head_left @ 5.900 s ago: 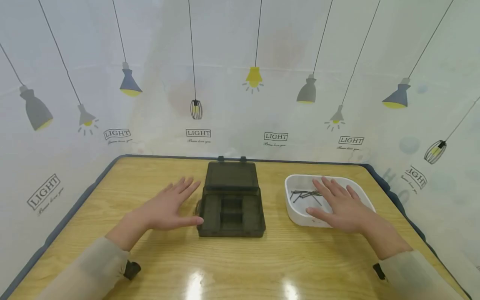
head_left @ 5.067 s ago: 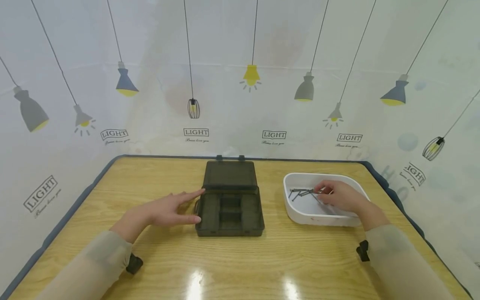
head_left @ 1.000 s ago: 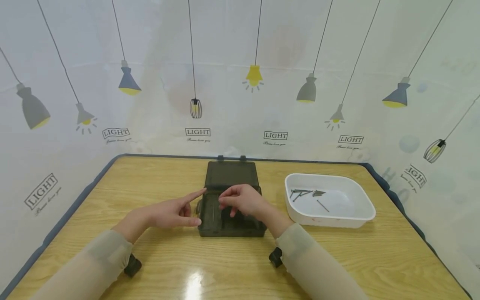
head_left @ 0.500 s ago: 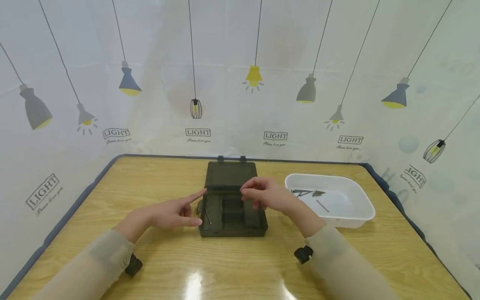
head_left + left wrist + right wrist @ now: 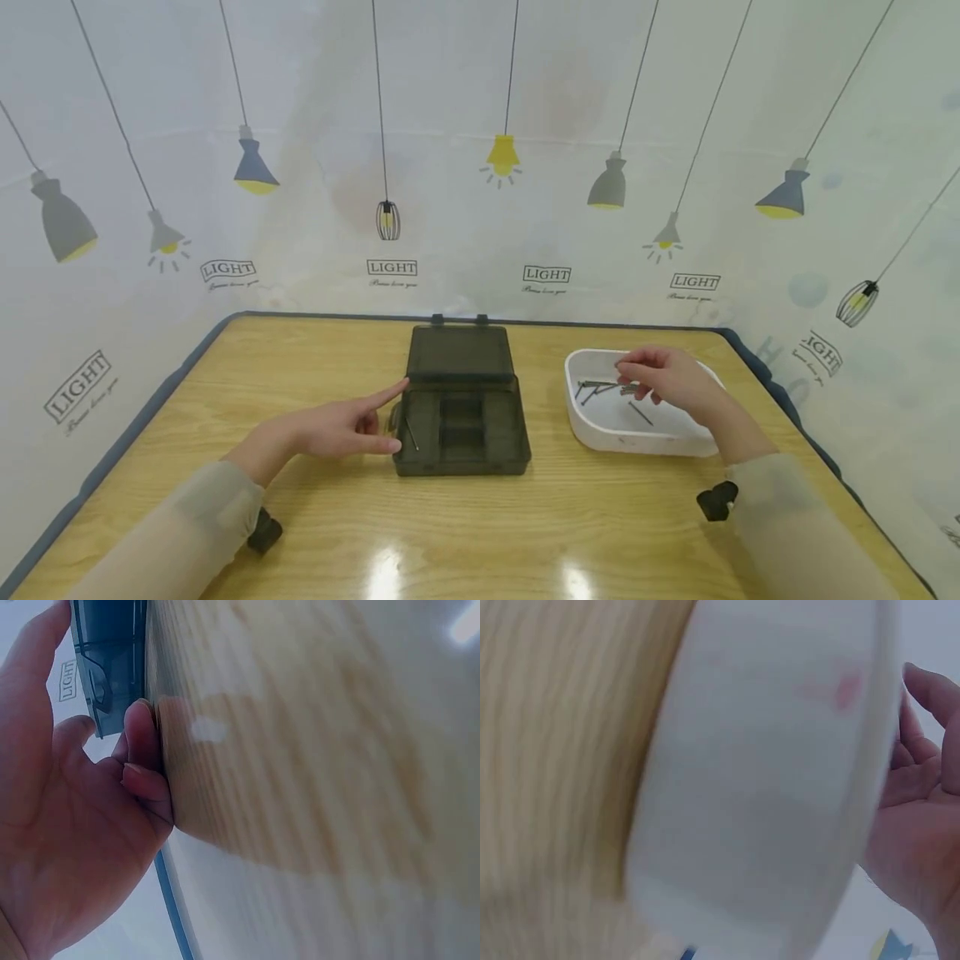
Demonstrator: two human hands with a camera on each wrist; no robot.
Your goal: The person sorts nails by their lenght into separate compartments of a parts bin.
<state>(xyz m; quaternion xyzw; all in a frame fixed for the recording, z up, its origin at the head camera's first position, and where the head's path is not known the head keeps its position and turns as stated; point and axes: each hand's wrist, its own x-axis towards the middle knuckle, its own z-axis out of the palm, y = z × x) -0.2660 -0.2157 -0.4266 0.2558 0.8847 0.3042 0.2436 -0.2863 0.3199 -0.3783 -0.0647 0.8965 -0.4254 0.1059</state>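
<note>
A dark translucent storage box [image 5: 498,425] stands open at mid-table, its lid tipped back. In its left compartment lies a single nail [image 5: 412,435]. My left hand [image 5: 318,429] rests beside the box, with index finger and thumb extended to its left edge and the other fingers curled under; the left wrist view shows the thumb and a finger at the box's side [image 5: 112,660]. Over the white tray [image 5: 600,440] is my right hand [image 5: 671,383], fingers loosely bent and nothing visible between them. Below its fingertips several nails [image 5: 596,387] lie in the tray, partly hidden, and one nail [image 5: 640,413] lies apart.
The wooden table [image 5: 465,533] has a dark blue border along its edges. Behind it hangs a pale cloth [image 5: 450,183] printed with lamps. Black wrist mounts [image 5: 264,531] sit under both sleeves. The tray's outer wall [image 5: 757,765] fills much of the right wrist view.
My right hand went to the tray, came to the box, then moved back right over the tray. One nail now lies in the box's left compartment. My left hand stays at the box's edge.
</note>
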